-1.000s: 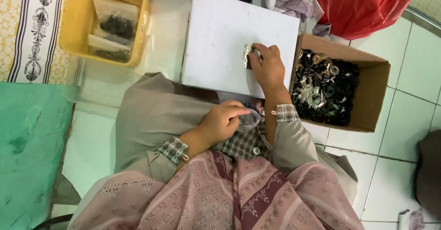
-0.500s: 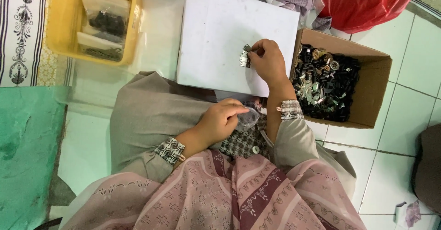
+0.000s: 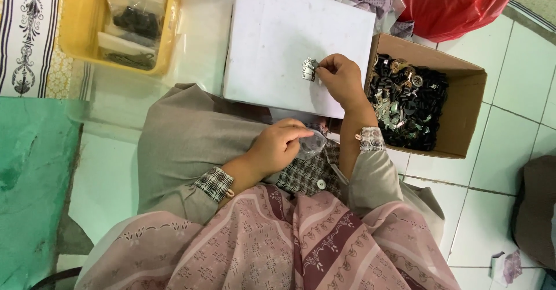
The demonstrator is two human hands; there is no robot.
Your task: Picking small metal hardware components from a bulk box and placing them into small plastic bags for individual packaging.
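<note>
Since earlier frame, little moved: right hand (image 3: pixel 341 80) still pinches small metal clips (image 3: pixel 309 69) over white board (image 3: pixel 278 29), I see view drifted slightly. Largest first: white board lies far centre, across lap. Cardboard box (image 3: pixel 463 110) right of board, full of dark and silver parts (image 3: pixel 405 101). Yellow tray (image 3: pixel 81 29) far left holds clear bags. Left hand (image 3: pixel 281 145) near, curled loosely on small clear bag (image 3: pixel 314 141) at lap, fingers partly closed.
</note>
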